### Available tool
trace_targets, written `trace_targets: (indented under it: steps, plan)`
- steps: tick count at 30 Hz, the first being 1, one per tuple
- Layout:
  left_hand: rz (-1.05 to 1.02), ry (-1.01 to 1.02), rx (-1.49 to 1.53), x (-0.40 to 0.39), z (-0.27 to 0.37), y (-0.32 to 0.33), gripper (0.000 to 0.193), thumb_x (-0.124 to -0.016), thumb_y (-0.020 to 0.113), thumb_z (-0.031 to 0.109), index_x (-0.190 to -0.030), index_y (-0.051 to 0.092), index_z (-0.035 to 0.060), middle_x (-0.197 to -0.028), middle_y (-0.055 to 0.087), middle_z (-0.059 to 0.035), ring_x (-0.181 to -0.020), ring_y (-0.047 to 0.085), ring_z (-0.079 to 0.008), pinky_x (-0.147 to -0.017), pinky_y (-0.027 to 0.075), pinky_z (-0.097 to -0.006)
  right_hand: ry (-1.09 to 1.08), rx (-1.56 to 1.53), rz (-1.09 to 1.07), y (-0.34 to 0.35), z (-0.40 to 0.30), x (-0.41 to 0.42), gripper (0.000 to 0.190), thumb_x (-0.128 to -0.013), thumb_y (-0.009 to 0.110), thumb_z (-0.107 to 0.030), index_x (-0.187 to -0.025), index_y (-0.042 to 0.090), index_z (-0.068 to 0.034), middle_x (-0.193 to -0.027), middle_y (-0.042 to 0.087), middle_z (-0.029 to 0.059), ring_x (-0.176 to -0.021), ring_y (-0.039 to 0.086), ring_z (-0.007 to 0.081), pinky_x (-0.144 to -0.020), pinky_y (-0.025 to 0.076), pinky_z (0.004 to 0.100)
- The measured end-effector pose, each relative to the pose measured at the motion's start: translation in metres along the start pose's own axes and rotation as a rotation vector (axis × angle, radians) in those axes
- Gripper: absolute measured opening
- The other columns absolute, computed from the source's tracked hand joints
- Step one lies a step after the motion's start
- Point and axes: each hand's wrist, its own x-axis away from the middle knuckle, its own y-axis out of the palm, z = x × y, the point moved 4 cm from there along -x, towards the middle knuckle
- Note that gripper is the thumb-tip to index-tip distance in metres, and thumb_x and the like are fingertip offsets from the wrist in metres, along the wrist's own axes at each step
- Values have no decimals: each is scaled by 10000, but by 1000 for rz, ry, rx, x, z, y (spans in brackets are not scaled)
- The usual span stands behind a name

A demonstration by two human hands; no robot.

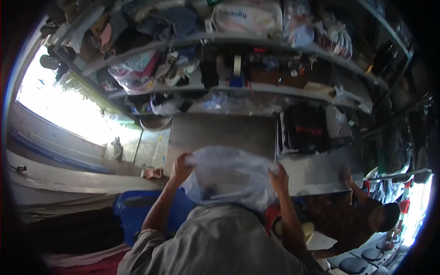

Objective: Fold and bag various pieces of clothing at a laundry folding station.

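A clear plastic bag (237, 172) is stretched wide between my two hands, above the front of the table and close to my body. My left hand (181, 168) grips its upper left corner. At the opposite corner, my right hand (279, 177) pinches the plastic. The bag looks thin and see-through, and a large opening or loose sheet hangs down towards my shirt. Behind it lies a flat grey-brown board or table surface (223, 134). Some blur hides the exact fold of the plastic at my fingertips.
Dark folded garments (302, 130) are stacked right of the board. Crowded shelves (220, 37) hold bags and shoes at the back. A blue plastic chair or tub (137, 209) stands at my left. Another person (364, 213) reaches onto the table from the right.
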Motion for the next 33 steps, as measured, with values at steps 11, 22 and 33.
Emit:
trace_targets:
  steps: [11,22,33]
  plan:
    - [-141,-113,27,-83,-28,37,469,-820,817,231,-1222,673,36,-1013,751,-224,-980,733,-399,-849,576,-478,175,173,-206,-3,-70,-50,894,-861,783,-273,-1577,300,-43,-1355,586,346,-1219,611,508,-1026,505,534]
    - [-247,983,-598,-115,-62,239,542,-915,636,199,-1447,544,153,-1525,505,-68,-1377,502,-271,-1041,442,-546,-220,870,63,199,-48,-136,762,-921,701,-247,-1598,369,-138,-1565,425,202,-1491,384,362,-1177,375,527]
    - [-777,397,-758,-208,-210,237,1371,-473,964,577,-1605,362,92,-1676,334,-116,-1567,257,-340,-1289,166,-560,-257,1028,-698,271,126,-138,586,-1000,564,-234,-1529,452,-8,-1581,439,118,-1512,341,328,-1303,119,510]
